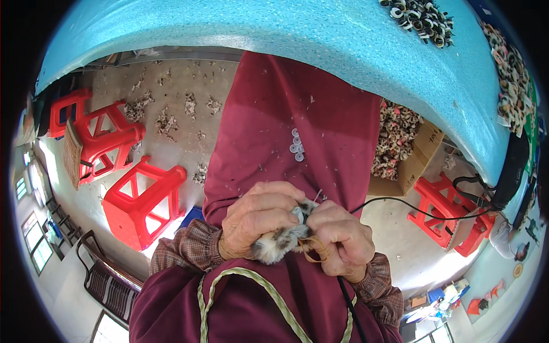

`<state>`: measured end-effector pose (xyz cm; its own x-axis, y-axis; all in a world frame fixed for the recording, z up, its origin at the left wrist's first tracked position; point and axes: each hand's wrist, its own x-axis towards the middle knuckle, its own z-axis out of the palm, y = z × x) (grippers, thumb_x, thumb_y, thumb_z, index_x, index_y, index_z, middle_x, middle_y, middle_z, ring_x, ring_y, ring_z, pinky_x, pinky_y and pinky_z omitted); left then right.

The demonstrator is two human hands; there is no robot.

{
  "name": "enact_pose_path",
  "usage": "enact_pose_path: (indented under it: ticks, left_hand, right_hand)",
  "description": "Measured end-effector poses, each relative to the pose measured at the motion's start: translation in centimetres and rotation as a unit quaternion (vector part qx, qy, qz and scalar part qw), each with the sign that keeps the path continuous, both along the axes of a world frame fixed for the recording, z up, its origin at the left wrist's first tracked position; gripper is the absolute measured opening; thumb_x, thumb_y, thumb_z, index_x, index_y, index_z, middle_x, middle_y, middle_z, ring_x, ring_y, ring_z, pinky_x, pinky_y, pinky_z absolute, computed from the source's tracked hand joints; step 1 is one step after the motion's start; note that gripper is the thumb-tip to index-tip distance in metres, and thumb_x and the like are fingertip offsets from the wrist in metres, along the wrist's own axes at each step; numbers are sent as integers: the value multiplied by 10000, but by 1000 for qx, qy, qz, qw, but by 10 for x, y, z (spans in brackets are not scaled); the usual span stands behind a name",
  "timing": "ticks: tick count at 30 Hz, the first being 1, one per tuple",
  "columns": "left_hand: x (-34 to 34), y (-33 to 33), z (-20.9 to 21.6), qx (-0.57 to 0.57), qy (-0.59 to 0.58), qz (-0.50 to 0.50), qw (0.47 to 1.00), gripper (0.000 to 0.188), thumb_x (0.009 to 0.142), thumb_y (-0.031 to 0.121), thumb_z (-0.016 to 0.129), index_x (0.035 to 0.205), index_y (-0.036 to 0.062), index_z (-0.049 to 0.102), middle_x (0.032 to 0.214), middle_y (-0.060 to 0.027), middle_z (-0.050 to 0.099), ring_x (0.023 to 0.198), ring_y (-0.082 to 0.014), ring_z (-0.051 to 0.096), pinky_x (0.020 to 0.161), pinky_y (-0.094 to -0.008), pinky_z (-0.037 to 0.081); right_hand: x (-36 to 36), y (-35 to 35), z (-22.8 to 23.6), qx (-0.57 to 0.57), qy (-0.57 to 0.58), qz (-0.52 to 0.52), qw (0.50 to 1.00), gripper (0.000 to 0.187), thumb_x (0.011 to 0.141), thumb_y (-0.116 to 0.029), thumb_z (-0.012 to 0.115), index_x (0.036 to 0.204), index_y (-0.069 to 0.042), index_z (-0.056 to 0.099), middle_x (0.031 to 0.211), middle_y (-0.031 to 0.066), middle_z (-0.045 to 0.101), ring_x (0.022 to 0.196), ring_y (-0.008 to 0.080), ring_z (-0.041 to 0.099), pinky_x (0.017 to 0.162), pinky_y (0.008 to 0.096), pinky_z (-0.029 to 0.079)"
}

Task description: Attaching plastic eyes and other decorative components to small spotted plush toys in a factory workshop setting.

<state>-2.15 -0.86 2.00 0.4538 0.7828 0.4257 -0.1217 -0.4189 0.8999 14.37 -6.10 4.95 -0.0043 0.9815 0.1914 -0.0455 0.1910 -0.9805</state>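
Pinching a furry grey-and-white piece [278,244] above my maroon apron [246,143], my left hand [257,216] covers part of it. My right hand [346,237] curls just beside it, near a tan loop [315,249], but I cannot tell what its hidden fingertips grip; the worktop [320,40] partly hides a carton [418,160].

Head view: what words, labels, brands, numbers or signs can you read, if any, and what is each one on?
Cardboard box on the right: dark marks near its flap's edge, too small and skewed to read.
Black padded item at the right: possible faint marks, too small to read.
Fuzzy piece in the left hand: no lettering shows.
Nothing legible to quote.
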Motion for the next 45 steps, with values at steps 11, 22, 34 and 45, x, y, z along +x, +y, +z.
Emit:
enact_pose_path:
  ticks: [11, 22, 34, 45]
  left_hand:
    - [-14, 13, -3, 32, -59, -91, 994, 354, 666, 31, 738, 966, 1, 554, 980, -162, 568, 932, -363, 617, 780, -452, 532]
    - [-15, 18, -1, 172, 3, -65, 983, 328, 637, 4, 734, 933, 10, 593, 971, -133, 579, 946, -337, 608, 772, -435, 558]
    - [-16, 7, -8, 214, 25, -28, 976, 210, 704, 51, 721, 906, 13, 678, 963, -116, 547, 1032, -276, 482, 801, -440, 555]
    - [-23, 14, 4, 177, 88, -10, 980, 287, 634, 48, 716, 917, 31, 670, 973, -92, 590, 957, -291, 546, 701, -366, 554]
  right_hand:
    - [-7, 1, 6, 52, -30, -19, 998, 185, 658, 92, 665, 790, -13, 589, 737, 97, 583, 616, 229, 575, 536, 309, 476]
    - [-1, 5, -2, 50, -122, -23, 991, 250, 580, 53, 685, 814, -34, 672, 885, 87, 609, 749, 231, 591, 623, 311, 508]
    - [4, 1, 6, 39, -150, 2, 988, 238, 564, 34, 691, 791, -38, 686, 840, 64, 625, 721, 220, 601, 599, 307, 526]
    - [4, 0, 2, 12, -161, -8, 987, 207, 597, 39, 686, 782, -54, 681, 851, 55, 634, 710, 220, 607, 584, 305, 513]
